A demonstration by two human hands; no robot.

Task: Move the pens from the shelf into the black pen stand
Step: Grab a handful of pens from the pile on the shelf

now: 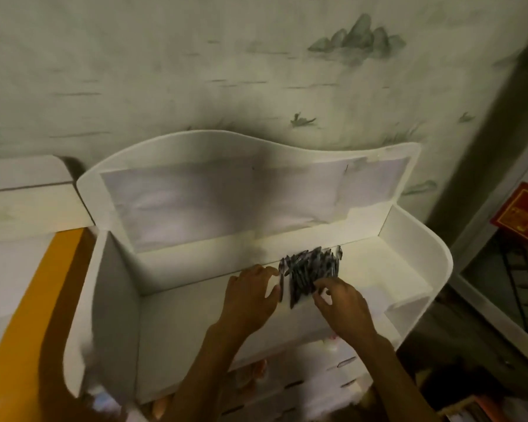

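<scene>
- One view only: head cam, wide-angle, worn by the person.
- Looks fwd and steeply down onto the white shelf [415, 239], close range, wall [195, 71] behind it.
- Both forearms enter from bottom edge; frame edges bend.

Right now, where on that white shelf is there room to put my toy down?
The shelf floor is bare left of the left hand, up to the left side wall, and right of the pens, up to the curved right wall. The middle is crowded: the pile of pens with the right hand at its near edge.
</scene>
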